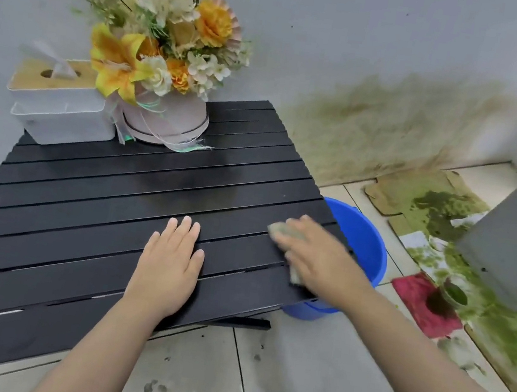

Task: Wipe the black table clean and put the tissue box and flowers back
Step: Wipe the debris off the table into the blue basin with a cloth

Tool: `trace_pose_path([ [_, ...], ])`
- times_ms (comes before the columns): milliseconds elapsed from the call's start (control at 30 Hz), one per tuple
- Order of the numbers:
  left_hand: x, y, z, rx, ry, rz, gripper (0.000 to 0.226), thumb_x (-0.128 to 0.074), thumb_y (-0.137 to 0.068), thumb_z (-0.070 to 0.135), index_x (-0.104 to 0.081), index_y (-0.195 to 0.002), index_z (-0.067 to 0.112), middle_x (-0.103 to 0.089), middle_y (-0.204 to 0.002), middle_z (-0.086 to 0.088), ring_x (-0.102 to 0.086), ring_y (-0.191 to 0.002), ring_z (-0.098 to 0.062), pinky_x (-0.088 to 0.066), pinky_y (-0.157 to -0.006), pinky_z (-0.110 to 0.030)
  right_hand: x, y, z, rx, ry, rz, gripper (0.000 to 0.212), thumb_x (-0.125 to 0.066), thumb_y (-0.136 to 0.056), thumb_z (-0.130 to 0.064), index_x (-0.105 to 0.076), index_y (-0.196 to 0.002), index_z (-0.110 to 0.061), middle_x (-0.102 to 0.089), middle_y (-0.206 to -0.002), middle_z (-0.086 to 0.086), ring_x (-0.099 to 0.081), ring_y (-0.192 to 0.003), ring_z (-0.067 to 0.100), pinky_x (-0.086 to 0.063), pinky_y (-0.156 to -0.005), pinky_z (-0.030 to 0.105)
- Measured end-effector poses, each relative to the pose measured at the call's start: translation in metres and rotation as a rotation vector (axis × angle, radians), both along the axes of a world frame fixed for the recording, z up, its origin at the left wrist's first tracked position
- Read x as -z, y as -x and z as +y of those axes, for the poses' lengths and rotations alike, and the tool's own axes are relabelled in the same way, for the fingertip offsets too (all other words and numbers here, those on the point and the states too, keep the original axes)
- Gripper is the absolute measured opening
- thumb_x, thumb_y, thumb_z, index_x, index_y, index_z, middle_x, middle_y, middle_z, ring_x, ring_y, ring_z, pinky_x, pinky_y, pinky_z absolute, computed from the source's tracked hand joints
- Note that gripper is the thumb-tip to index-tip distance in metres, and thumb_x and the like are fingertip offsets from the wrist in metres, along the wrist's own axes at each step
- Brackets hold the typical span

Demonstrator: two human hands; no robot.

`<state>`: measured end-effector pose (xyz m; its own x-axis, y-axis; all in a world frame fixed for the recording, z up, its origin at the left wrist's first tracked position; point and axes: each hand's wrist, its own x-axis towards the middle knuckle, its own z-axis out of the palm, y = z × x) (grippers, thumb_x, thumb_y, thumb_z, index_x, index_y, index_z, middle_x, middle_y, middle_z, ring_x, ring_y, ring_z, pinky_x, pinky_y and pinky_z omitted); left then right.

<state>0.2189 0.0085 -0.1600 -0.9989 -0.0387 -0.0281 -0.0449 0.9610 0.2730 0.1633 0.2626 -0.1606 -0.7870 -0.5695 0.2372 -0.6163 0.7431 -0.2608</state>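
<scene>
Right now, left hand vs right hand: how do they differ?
The left hand lies bare on the table; the right hand presses a cloth onto it. The left hand sits mid-table near the front; the right hand is at the right edge, near the bucket. The left hand looks sharp; the right hand is blurred. Both are palm down with fairly straight fingers.

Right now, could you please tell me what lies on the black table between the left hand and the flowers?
Nothing: in the head view, only bare black slats of the table stretch from the left hand to the flowers.
</scene>
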Motion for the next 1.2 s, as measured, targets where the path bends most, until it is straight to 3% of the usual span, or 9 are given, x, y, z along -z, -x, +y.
trace_pose_path([
  [133,-0.006,0.025,-0.005,-0.094,-0.074,0.092,0.049,-0.027,-0.097,0.03,-0.025,-0.144,0.016,-0.021,-0.155,-0.001,-0.009,-0.145,-0.021,-0.01,-0.117,-0.035,-0.008,0.065,-0.015,0.361,0.016,-0.178,0.045,-0.038,-0.098,-0.03,-0.036,-0.143,-0.024,-0.021,-0.155,0.007,-0.007,-0.143,0.023,-0.014,-0.114,0.037],
  [233,-0.011,0.071,-0.02,-0.156,-0.109,0.106,0.05,-0.027,-0.098,0.027,-0.023,-0.145,0.012,-0.017,-0.156,-0.005,-0.005,-0.145,-0.024,-0.008,-0.117,-0.04,-0.009,0.071,-0.071,0.18,-0.029,-0.155,0.048,-0.038,-0.097,-0.032,-0.032,-0.144,-0.023,-0.014,-0.157,0.004,0.001,-0.144,0.023,-0.008,-0.114,0.043],
  [367,-0.013,0.129,-0.032,-0.104,-0.096,0.061,0.05,-0.025,-0.098,0.026,-0.018,-0.146,0.011,-0.012,-0.157,-0.007,-0.002,-0.145,-0.025,-0.007,-0.117,-0.043,-0.002,0.086,-0.086,-0.203,-0.03,-0.039,0.042,-0.038,-0.097,-0.032,-0.044,-0.138,-0.026,-0.027,-0.153,0.007,-0.015,-0.143,0.027,-0.016,-0.114,0.04],
  [500,-0.012,0.161,-0.036,-0.026,-0.08,0.037,0.05,-0.024,-0.098,0.027,-0.016,-0.146,0.012,-0.011,-0.157,-0.005,-0.002,-0.145,-0.022,-0.006,-0.117,-0.041,0.003,0.169,-0.063,0.164,0.015,-0.125,0.04,-0.04,-0.099,-0.029,-0.043,-0.138,-0.031,-0.024,-0.154,0.005,-0.014,-0.143,0.023,-0.019,-0.114,0.037],
  [600,-0.011,0.18,-0.038,0.009,-0.079,0.044,0.051,-0.023,-0.098,0.029,-0.014,-0.146,0.013,-0.008,-0.158,-0.004,0.001,-0.146,-0.02,-0.003,-0.118,-0.038,0.011,0.216,-0.081,0.457,-0.102,-0.109,0.048,-0.023,-0.096,-0.038,-0.044,-0.135,-0.02,-0.028,-0.15,0.012,-0.017,-0.139,0.031,-0.026,-0.109,0.045],
  [800,-0.004,0.215,-0.044,0.022,0.029,0.052,0.055,-0.018,-0.097,0.035,-0.011,-0.147,0.012,-0.006,-0.158,-0.007,-0.001,-0.146,-0.02,-0.005,-0.118,-0.037,0.007,0.208,-0.14,-0.031,-0.05,0.027,0.044,-0.042,-0.096,-0.027,-0.042,-0.139,-0.018,-0.036,-0.147,0.014,-0.026,-0.137,0.035,-0.028,-0.108,0.048],
  [933,0.007,0.222,-0.044,0.024,0.047,-0.036,0.054,-0.015,-0.098,0.035,-0.002,-0.147,0.016,0.004,-0.158,-0.004,0.008,-0.145,-0.018,0.002,-0.118,-0.035,0.001,0.266,-0.127,0.301,-0.125,-0.07,0.047,-0.042,-0.096,-0.032,-0.035,-0.142,-0.023,-0.026,-0.152,0.009,-0.016,-0.14,0.03,-0.023,-0.11,0.05],
  [1100,0.012,0.224,-0.045,0.018,0.038,-0.001,0.054,-0.015,-0.098,0.036,-0.001,-0.147,0.019,0.005,-0.158,0.0,0.011,-0.145,-0.015,0.004,-0.118,-0.033,0.005,0.282,-0.181,-0.049,-0.11,-0.072,0.044,-0.038,-0.098,-0.03,-0.038,-0.142,-0.024,-0.029,-0.151,0.003,-0.019,-0.139,0.026,-0.021,-0.109,0.05],
  [1200,0.013,0.225,-0.045,0.026,0.034,0.002,0.053,-0.014,-0.098,0.036,0.0,-0.147,0.022,0.006,-0.158,0.002,0.012,-0.144,-0.013,0.005,-0.118,-0.032,0.004,0.327,-0.162,0.125,-0.079,-0.029,0.043,-0.042,-0.096,-0.029,-0.041,-0.139,-0.024,-0.037,-0.145,0.002,-0.028,-0.134,0.025,-0.027,-0.108,0.051],
])
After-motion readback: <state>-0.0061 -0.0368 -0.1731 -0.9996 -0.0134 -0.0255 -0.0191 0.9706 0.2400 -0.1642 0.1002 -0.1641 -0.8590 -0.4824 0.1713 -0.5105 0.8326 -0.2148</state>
